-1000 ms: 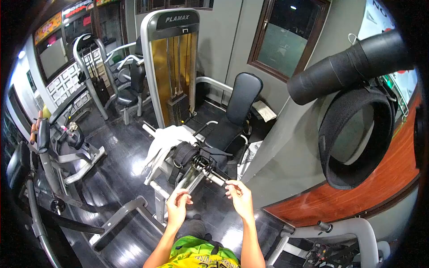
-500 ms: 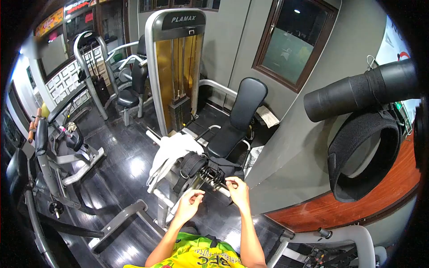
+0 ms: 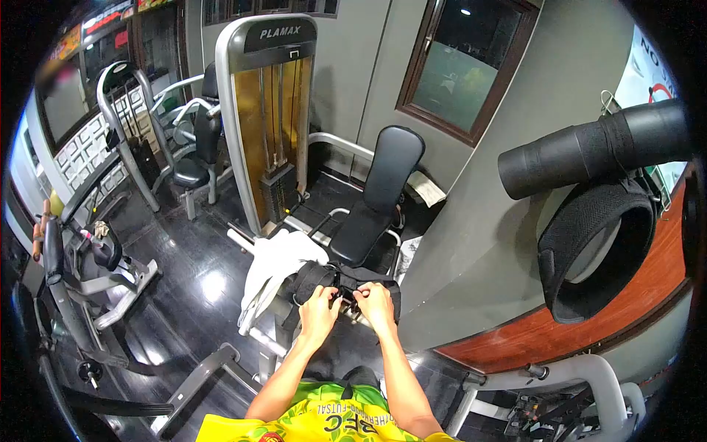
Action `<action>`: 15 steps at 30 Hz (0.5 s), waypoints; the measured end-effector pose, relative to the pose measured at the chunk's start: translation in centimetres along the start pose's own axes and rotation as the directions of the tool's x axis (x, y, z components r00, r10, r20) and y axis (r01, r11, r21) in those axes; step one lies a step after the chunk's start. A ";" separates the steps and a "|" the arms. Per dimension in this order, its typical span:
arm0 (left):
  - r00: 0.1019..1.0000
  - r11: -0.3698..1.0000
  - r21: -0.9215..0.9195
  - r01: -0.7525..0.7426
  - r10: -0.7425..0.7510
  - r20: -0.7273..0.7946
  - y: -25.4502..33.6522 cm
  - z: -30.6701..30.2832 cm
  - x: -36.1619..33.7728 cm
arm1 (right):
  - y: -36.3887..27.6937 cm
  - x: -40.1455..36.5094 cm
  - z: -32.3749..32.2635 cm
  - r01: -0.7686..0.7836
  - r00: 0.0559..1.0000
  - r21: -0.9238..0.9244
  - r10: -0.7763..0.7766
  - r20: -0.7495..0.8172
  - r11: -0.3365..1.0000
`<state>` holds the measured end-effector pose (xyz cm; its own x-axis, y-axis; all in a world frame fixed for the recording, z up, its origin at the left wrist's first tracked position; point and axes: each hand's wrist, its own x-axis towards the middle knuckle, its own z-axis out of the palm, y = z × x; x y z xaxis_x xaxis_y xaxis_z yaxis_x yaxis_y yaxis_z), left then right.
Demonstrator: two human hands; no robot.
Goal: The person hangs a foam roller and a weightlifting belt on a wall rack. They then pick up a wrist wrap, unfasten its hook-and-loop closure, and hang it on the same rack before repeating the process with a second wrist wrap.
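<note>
Both hands are close together over black gear with straps [image 3: 313, 277] that rests on a machine's frame. My left hand [image 3: 319, 312] has its fingers closed at the left side of a small dark piece on the gear. Just to the right, my right hand [image 3: 375, 303] pinches at the other side of that piece. What exactly the fingertips hold is too small to make out. A white cloth [image 3: 274, 267] lies draped beside the gear, to the left of my left hand.
A tall PLAMAX weight machine [image 3: 274, 125] stands ahead, with a black padded seat [image 3: 361, 234] beside it. Black belts [image 3: 600, 243] hang on the right near a wall. More gym machines [image 3: 110, 280] stand at the left, and a grey frame [image 3: 567, 376] at lower right.
Both hands have moved forward and inward onto the black gear, their fingers now closed on it. The view has shifted slightly.
</note>
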<state>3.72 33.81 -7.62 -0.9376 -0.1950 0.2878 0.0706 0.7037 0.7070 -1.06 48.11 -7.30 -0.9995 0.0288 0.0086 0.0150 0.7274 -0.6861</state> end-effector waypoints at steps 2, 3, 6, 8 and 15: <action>1.000 1.000 0.020 0.003 -0.004 0.014 -0.5 0.3 -0.1 | 0.1 0.0 0.3 -0.003 1.000 -0.024 0.003 0.000 1.000; 1.000 1.000 0.007 0.005 -0.005 0.002 -0.5 0.3 -0.1 | 0.2 0.0 0.4 0.003 1.000 -0.010 -0.003 0.015 1.000; 1.000 0.999 -0.027 0.019 -0.020 -0.020 -0.1 0.0 0.0 | 0.1 -0.1 0.1 -0.013 0.999 0.001 0.013 0.042 1.000; 0.999 0.998 -0.048 0.035 -0.037 -0.027 -0.1 0.1 0.0 | 0.5 -0.1 0.2 -0.035 0.998 -0.003 0.035 0.058 0.999; 0.997 0.999 -0.051 -0.004 0.000 -0.074 -0.8 -0.1 0.3 | 1.4 0.0 0.7 -0.053 0.996 0.214 0.037 0.079 0.976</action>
<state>3.36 33.11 -8.07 -0.9100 -0.2446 0.3348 0.0916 0.6689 0.7377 -1.04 48.62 -8.76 -0.9973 0.0015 -0.0739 0.0620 0.5617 -0.8250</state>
